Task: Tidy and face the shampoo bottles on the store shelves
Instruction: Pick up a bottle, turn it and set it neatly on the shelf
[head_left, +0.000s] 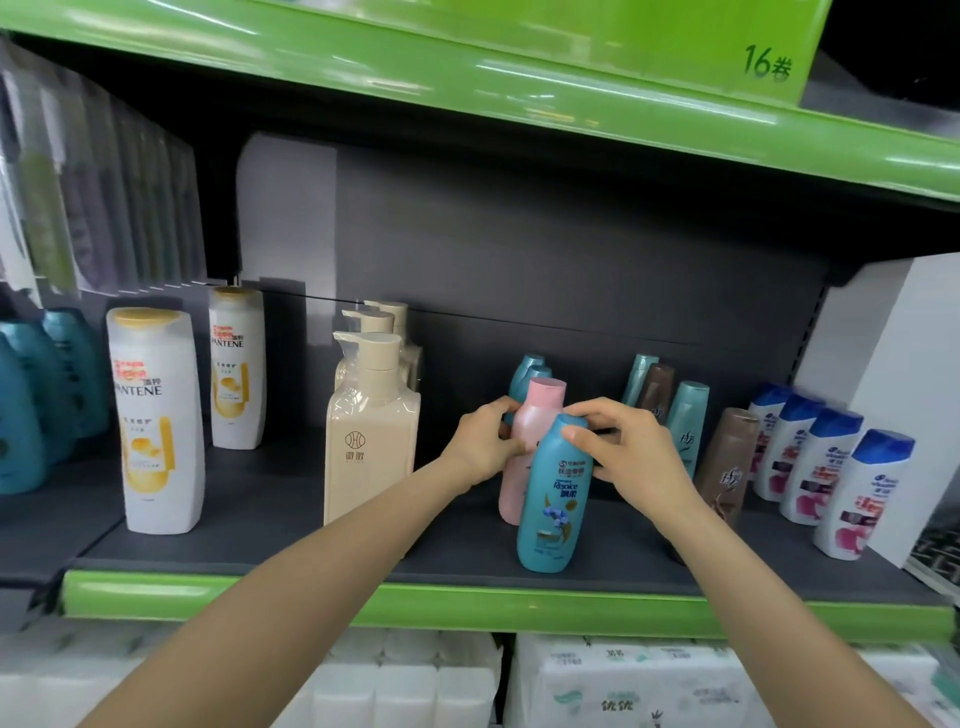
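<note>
A blue Rejoice shampoo bottle (551, 504) stands upright near the front of the dark shelf (270, 535), label facing me. My right hand (621, 447) grips its cap from the right. Just behind it stands a pink bottle (535, 415), and my left hand (485, 439) holds its upper body from the left. Two more teal bottles (527, 371) stand behind the pink one, partly hidden.
White Pantene bottles (156, 421) and cream pump bottles (371, 426) stand to the left. Teal and brown bottles (727, 457) and a row of white Head & Shoulders bottles (857, 493) fill the right. A green shelf edge (467, 605) runs in front, with tissue packs (623, 680) below.
</note>
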